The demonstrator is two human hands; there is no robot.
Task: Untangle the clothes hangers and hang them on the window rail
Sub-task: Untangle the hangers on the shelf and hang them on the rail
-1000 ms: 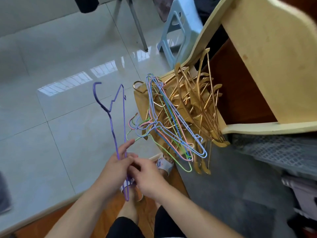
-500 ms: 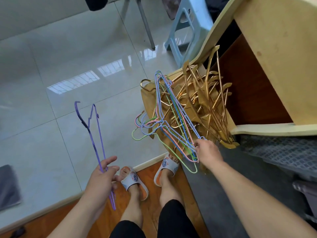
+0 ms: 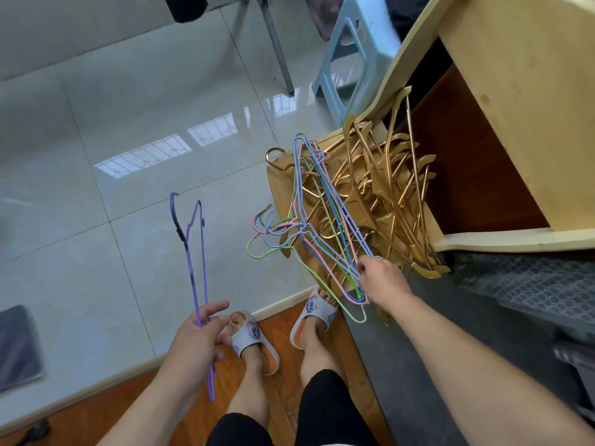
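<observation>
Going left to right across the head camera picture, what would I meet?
Dark mat → purple hanger in the left hand → coloured wire hangers → right hand gripping them → gold hangers → wooden furniture.

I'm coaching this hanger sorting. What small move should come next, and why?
Probably lift one wire hanger out with the right hand, gently. That hand pinches the lower ends of the pastel wire hangers, whose hooks overlap one another and lie over the gold hangers. The left hand already holds the purple hanger free of the pile.
</observation>
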